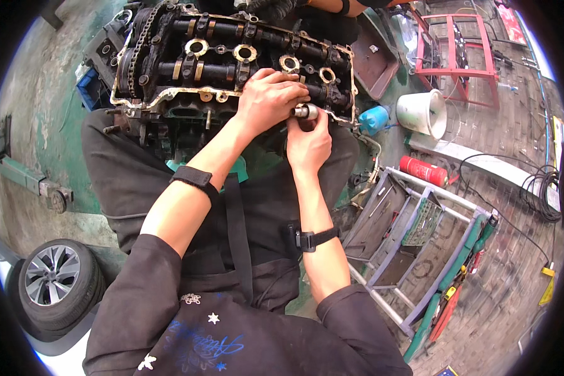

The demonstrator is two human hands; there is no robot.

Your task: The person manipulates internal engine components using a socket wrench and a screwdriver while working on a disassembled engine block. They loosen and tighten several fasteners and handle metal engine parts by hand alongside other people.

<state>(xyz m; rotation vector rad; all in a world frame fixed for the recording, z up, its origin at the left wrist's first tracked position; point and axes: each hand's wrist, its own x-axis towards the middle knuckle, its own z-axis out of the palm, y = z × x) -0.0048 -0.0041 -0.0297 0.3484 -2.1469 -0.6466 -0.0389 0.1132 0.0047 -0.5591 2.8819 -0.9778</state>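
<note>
An engine cylinder head with exposed camshafts, a timing chain and a pale gasket rim lies across the top of the view, in front of my knees. My left hand is closed, fingers curled over its front side near the right-hand camshaft bearings; what the fingertips grip is hidden. Just below them, my right hand has thumb and fingers round a short silver cylindrical metal piece, which sits at the head's front edge beside my left fingertips.
A co-worker's gloved hand is at the top edge. Right are a tray, white bucket, blue jug, red stand, fire extinguisher, cables and tool cart. A wheel lies lower left.
</note>
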